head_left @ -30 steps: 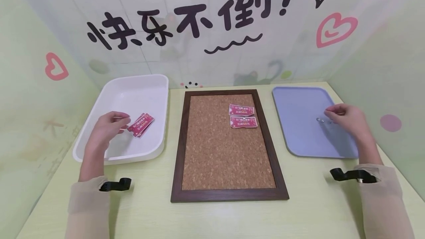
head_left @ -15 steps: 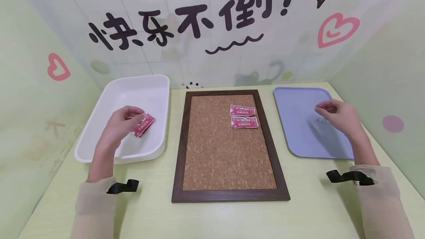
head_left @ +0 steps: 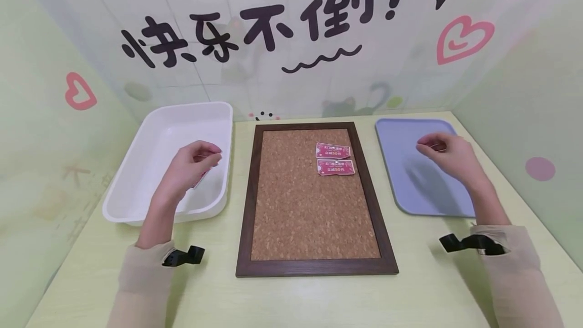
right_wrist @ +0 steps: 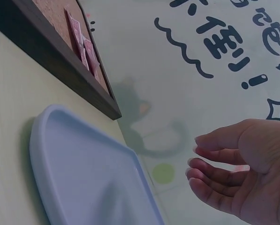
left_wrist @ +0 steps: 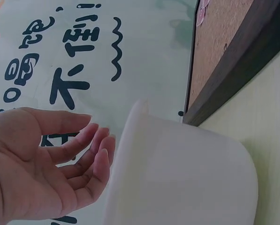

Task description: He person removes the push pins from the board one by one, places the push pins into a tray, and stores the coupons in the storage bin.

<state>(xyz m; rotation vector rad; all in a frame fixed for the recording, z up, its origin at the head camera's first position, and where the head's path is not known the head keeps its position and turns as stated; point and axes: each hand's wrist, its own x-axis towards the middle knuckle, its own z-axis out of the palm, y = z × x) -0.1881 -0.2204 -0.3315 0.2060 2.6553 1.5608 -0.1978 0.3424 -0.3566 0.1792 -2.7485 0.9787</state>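
Over the white bin (head_left: 136, 176) my left hand (head_left: 189, 168) hovers with loosely bent fingers. In the left wrist view, a gap shows between thumb and fingers, with nothing held. Only a sliver of a pink paper coupon (head_left: 199, 181) peeks out below that hand in the head view. My right hand (head_left: 451, 156) is above the blue tray (head_left: 398, 166), fingers relaxed and slightly bent, with nothing visible in them. The framed cork board (head_left: 314, 216) lies between the hands. An upper coupon (head_left: 333, 151) and a lower coupon (head_left: 336, 168) are pinned at its upper right.
A pale yellow table (head_left: 319, 300) carries the board, bin and tray. Behind stands a printed backdrop (head_left: 264, 85), with side walls left and right. The bin's wall (left_wrist: 186, 173) rises near my left hand. Black wrist mounts (head_left: 184, 256) are worn at both sleeves.
My left hand has moved right across the bin, covering most of the coupons there. My right hand has moved left over the tray; the small clear pins seen below it earlier are now hidden.
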